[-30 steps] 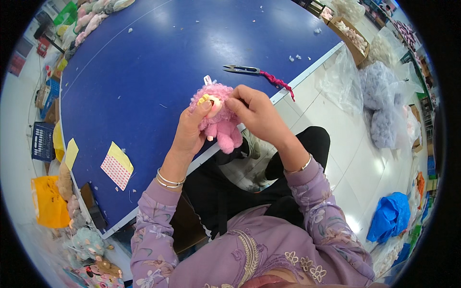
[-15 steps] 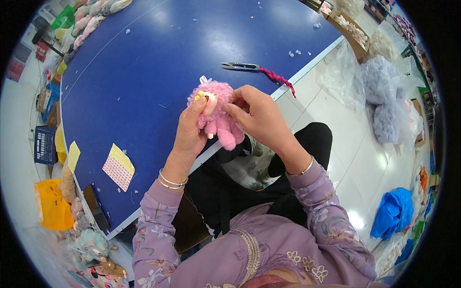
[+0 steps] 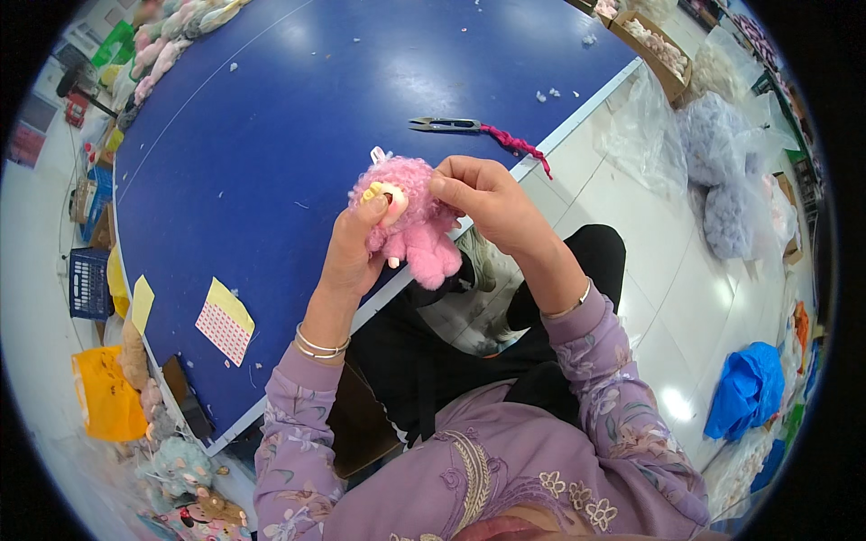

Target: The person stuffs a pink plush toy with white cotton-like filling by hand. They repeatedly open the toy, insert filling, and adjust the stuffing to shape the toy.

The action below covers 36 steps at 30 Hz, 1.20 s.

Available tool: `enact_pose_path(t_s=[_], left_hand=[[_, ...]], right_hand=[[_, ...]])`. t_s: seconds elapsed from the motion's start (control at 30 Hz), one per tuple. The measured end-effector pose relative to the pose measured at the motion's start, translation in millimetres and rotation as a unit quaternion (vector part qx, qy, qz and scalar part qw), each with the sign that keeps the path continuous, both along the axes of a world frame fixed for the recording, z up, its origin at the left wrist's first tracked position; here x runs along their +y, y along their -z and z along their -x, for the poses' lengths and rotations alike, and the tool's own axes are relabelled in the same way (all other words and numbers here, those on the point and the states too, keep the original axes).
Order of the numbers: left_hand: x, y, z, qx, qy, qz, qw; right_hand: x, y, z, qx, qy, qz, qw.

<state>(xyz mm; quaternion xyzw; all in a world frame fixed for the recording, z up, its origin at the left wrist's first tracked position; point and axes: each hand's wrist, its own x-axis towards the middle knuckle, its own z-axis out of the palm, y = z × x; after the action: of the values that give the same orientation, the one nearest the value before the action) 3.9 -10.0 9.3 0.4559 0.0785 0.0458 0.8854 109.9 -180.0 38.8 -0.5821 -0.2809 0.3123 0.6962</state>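
A small pink plush doll (image 3: 424, 248) with a curly head and a pale face hangs over the blue table's near edge. My left hand (image 3: 354, 236) grips it from the left, thumb pressed on the face beside a yellow bit. With thumb and fingertips together, my right hand (image 3: 483, 197) pinches the curly pile at the right side of the head; whether anything finer is between those fingers is hidden. Beyond the doll lie thread snips (image 3: 446, 125) with a braided magenta cord (image 3: 519, 146) tied to the handle end.
On the blue table (image 3: 271, 117) lie a sticker sheet (image 3: 225, 329) with small red marks and scattered white fluff. Plush toys (image 3: 180, 464) are heaped at the lower left. Bagged grey stuffing (image 3: 717, 144), an open carton (image 3: 651, 54) and a blue bag (image 3: 747, 388) stand on the right.
My right hand has shifted slightly up along the doll's head, its fingers now pinching higher on the curly pile. The left hand keeps its hold, and the whole view has shifted a little.
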Motion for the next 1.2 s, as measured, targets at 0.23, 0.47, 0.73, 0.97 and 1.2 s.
enact_pose_path(t_s=[0.23, 0.47, 0.73, 0.97, 1.2], left_hand=[[2.7, 0.3, 3.1, -0.004, 0.001, -0.02, 1.0], [-2.6, -3.1, 2.0, 0.021, -0.006, -0.01, 1.0], [-3.8, 1.2, 0.7, 0.023, -0.036, -0.005, 0.999], [-9.7, -4.7, 0.8, 0.037, -0.057, 0.003, 0.998], [-10.0, -2.6, -0.3, 0.043, -0.062, 0.016, 0.997]], right_hand=[[-8.4, 1.1, 0.9, -0.085, -0.055, 0.019, 0.995], [3.3, -14.4, 13.9, -0.308, 0.039, 0.141, 0.94], [13.2, -7.7, 9.3, -0.276, 0.035, 0.12, 0.953], [3.8, 1.2, 2.2, -0.105, -0.003, 0.04, 0.994], [2.2, 4.9, -0.9, 0.008, -0.044, 0.023, 0.999]])
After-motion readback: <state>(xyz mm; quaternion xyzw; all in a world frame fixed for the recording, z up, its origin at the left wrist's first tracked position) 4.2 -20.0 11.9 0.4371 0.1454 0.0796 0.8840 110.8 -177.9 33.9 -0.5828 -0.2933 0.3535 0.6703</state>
